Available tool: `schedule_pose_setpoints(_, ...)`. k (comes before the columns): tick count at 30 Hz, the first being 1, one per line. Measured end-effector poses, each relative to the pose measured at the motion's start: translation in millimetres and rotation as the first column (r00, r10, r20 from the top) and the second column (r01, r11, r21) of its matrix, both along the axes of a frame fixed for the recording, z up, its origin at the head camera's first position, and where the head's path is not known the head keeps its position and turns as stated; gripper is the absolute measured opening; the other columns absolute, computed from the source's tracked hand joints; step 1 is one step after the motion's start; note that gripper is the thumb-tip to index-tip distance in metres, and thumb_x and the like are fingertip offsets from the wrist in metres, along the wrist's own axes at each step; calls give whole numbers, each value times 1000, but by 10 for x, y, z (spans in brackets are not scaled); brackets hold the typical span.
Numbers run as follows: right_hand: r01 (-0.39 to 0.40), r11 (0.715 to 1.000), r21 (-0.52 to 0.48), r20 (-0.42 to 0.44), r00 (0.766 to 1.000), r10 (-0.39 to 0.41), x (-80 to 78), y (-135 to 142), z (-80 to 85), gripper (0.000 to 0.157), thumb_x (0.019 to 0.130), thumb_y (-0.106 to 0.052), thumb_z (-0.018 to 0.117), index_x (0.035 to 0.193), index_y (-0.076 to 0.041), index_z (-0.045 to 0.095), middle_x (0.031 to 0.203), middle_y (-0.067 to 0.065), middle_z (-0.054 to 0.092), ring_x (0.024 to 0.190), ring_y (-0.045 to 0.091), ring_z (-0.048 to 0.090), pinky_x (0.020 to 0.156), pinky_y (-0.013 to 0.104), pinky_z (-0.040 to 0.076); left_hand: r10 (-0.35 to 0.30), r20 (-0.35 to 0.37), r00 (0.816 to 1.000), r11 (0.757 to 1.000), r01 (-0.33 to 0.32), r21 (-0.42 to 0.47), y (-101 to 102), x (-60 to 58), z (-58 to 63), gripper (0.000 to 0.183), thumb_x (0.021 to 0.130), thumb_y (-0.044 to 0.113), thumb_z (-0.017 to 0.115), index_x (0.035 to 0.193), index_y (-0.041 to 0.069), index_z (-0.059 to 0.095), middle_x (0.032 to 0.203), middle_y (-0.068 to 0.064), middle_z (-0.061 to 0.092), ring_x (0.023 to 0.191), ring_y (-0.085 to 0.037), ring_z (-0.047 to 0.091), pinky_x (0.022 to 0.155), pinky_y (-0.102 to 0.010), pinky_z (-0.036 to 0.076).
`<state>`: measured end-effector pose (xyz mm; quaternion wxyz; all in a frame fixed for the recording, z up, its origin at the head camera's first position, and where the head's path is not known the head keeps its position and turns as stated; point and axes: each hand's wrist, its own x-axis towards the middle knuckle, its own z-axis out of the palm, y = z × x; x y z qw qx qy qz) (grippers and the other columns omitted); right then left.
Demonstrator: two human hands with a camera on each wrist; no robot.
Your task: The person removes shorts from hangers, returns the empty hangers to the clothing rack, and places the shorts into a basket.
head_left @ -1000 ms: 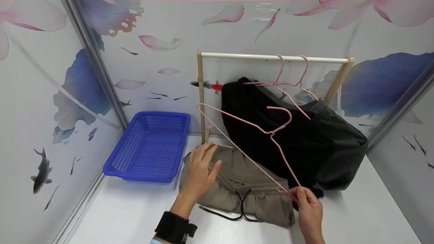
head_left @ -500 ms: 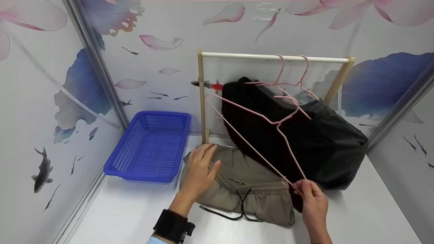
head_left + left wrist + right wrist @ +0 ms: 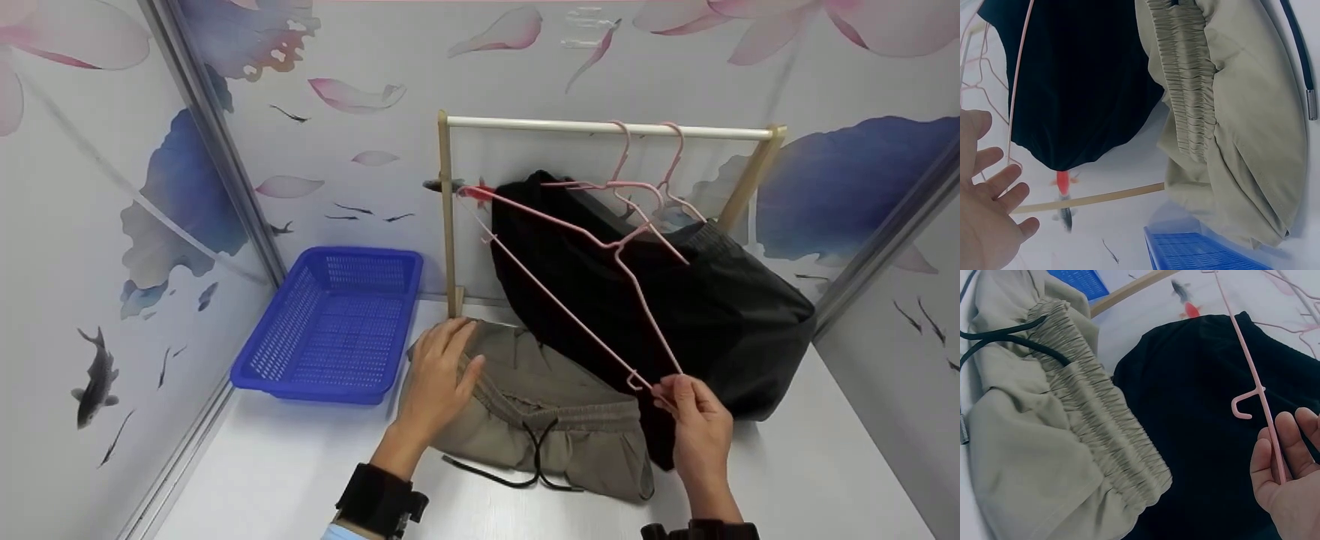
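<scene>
Hanger [image 3: 616,245], thin and pink: you hold it by one lower corner in your right hand [image 3: 699,431], the thumb and fingers pinched round that end and hiding part of it. You have it raised and tilted in front of the black clothes [image 3: 742,322], its hook curling left at the top and its far corner showing beside the left post of the clothes rack [image 3: 525,123]. Just ahead of your fingers, a small side hook [image 3: 1241,406] sticks out from the hanger's bottom bar.

Your left hand [image 3: 439,386] grips nothing; its fingers reach forward and its thumb stands apart, over the left end of the brown-grey pants [image 3: 525,375]. You cannot tell from these views whether it touches the cloth. Those pants lie bunched on the white table [image 3: 255,469], their gathered waistband facing up and their dark drawstring [image 3: 538,450] trailing toward you.

Behind them, the black clothes hang from the rack by two more pink hangers [image 3: 624,150]. To the left of the pants sits your blue basket [image 3: 330,393].
</scene>
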<state>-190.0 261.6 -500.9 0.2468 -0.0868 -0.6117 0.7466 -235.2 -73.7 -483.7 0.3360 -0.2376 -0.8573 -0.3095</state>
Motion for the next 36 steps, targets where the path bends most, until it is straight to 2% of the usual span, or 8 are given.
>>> schedule_pose_setpoints(7,-23,999,-32,-42,999,22,-101,-38,140,32,105,-10,57,100,20,64,81,7,73,77,13,73,74,25,60,-3,8,1000,1000,3,5,-16,-11,7,42,100,21,65,135,-2,62,136,-20,61,128,-38,55,111,-62,36)
schedule_pose_setpoints(16,-69,997,-15,-46,997,69,-208,-101,332,34,106,-9,56,98,23,60,82,9,71,79,15,73,77,28,61,1,9,1000,1000,-1,5,-30,-13,14,43,99,21,66,135,-2,62,136,-19,61,128,-39,56,110,-64,36)
schedule_pose_setpoints(20,-100,995,26,-50,994,101,-250,-140,417,34,107,-9,54,99,24,59,82,8,72,81,15,73,79,30,61,2,5,1000,1000,-2,4,-33,-22,0,43,99,21,66,134,-3,63,136,-20,61,128,-39,56,110,-64,36)
schedule_pose_setpoints(27,-139,989,59,-70,987,143,-329,-207,557,34,107,-8,53,98,25,57,82,9,72,81,17,74,78,32,62,9,39,999,1000,-9,-2,-40,-11,-9,43,101,22,64,136,-2,62,138,-21,60,131,-40,54,112,-66,34)
schedule_pose_setpoints(36,-173,975,138,-42,983,181,-408,-256,719,33,108,-12,52,104,20,60,85,9,73,83,19,75,80,34,62,9,33,999,1000,-9,0,-42,-3,-4,42,100,21,64,135,-2,62,137,-21,60,131,-40,54,111,-67,34)
